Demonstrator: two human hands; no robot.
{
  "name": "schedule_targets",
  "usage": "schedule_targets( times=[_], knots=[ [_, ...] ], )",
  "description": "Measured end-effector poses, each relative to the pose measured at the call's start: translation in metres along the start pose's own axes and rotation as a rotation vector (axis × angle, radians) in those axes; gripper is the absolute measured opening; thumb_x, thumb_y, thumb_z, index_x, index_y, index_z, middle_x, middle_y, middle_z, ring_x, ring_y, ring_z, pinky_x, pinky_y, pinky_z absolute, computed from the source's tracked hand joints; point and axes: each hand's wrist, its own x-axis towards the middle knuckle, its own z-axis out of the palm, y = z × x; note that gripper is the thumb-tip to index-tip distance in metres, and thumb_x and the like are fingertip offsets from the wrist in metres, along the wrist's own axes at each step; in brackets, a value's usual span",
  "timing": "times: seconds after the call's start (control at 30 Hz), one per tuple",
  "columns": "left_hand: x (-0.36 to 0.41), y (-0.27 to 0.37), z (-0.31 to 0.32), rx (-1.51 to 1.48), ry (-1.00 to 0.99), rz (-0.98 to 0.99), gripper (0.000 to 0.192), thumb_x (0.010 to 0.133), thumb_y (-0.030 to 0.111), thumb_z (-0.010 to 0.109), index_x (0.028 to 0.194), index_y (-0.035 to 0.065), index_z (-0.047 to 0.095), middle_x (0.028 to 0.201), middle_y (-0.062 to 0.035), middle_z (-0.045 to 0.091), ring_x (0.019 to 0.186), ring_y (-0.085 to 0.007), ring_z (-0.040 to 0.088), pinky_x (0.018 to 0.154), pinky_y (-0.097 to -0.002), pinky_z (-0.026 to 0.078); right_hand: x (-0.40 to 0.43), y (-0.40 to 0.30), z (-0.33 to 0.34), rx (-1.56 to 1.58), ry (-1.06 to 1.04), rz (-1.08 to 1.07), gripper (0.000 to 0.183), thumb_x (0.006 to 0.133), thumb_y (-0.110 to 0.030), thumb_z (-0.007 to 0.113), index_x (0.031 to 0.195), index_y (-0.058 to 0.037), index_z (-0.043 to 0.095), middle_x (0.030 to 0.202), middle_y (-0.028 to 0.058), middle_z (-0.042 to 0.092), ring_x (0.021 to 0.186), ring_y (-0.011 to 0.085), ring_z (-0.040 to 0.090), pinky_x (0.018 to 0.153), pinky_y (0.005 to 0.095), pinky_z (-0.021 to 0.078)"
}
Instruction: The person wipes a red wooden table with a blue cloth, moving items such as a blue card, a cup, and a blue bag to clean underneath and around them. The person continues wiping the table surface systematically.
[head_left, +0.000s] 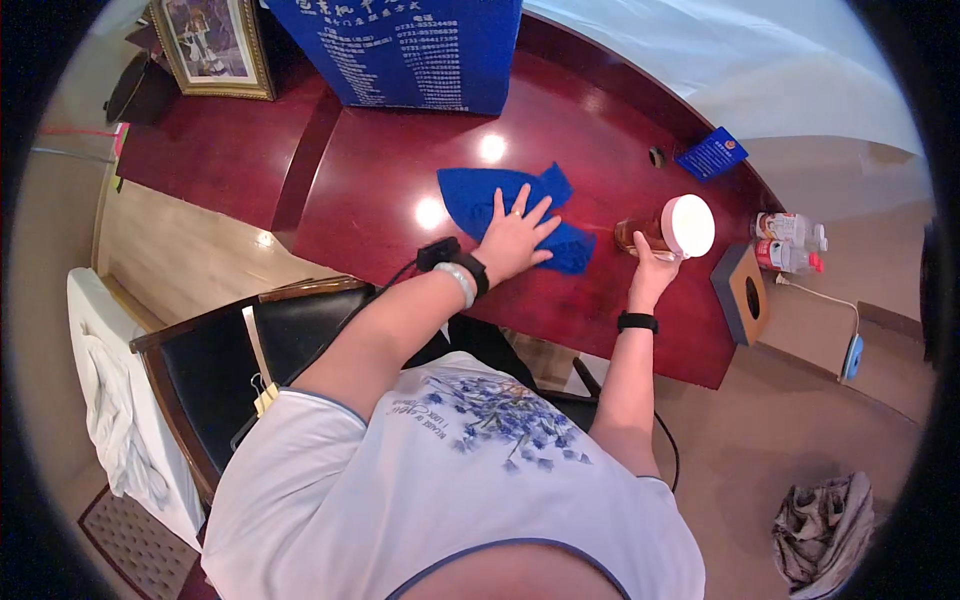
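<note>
My left hand (517, 236) lies flat, palm down with fingers spread, on a crumpled blue cloth (472, 196) on the dark red wooden desk (375, 180). It wears a ring, a pale bangle and a black wristband with a small black device beside it. To its right, my right hand (654, 277) is closed round a see-through jar (637, 234) with brown contents and a wide white lid with a pink rim (690, 225). The jar is tilted, its lid towards the right; whether it touches the desk, I cannot tell. The right wrist has a black band.
A blue box (420, 60) bearing writing and a gilt-framed picture (214, 45) stand at the back. A blue card (711, 154) lies by a round desk hole (657, 157). Right of the jar are a grey-brown box (739, 294) and plastic bottles (784, 232). A black chair (202, 375) is at left.
</note>
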Motion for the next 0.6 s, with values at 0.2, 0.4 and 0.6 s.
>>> schedule_targets(
  times=[0.2, 0.4, 0.6],
  knots=[
    [0.031, -0.033, -0.013, 0.126, 0.045, -0.213, 0.064, 0.086, 0.052, 0.062, 0.142, 0.0245, 0.048, 0.152, -0.008, 0.039, 0.142, -0.039, 0.028, 0.107, -0.0704, 0.024, 0.019, 0.004, -0.007, 0.123, -0.015, -0.022, 0.068, 0.074, -0.006, 0.083, 0.128, 0.0058, 0.044, 0.113, 0.0164, 0.059, 0.087, 0.0212, 0.064, 0.077, 0.0318, 0.0561],
    [0.007, -0.093, -0.037, 0.271, 0.12, -0.493, 0.061, 0.089, 0.053, 0.058, 0.142, 0.0231, 0.047, 0.151, -0.0081, 0.04, 0.14, -0.0391, 0.032, 0.104, -0.0696, 0.029, 0.035, 0.006, 0.001, 0.15, -0.001, -0.087, 0.07, 0.075, -0.005, 0.082, 0.13, 0.007, 0.04, 0.1, 0.014, 0.061, 0.073, 0.0176, 0.065, 0.067, 0.0288, 0.0562],
    [-0.043, -0.144, -0.051, 0.257, 0.19, -0.748, 0.058, 0.093, 0.049, 0.055, 0.144, 0.023, 0.045, 0.154, -0.0085, 0.037, 0.141, -0.0409, 0.03, 0.102, -0.0737, 0.028, 0.045, 0.011, 0.002, 0.212, -0.044, -0.042, 0.076, 0.076, -0.006, 0.081, 0.135, 0.0086, 0.035, 0.104, 0.0156, 0.06, 0.07, 0.0177, 0.064, 0.065, 0.0284, 0.0556]
  ],
)
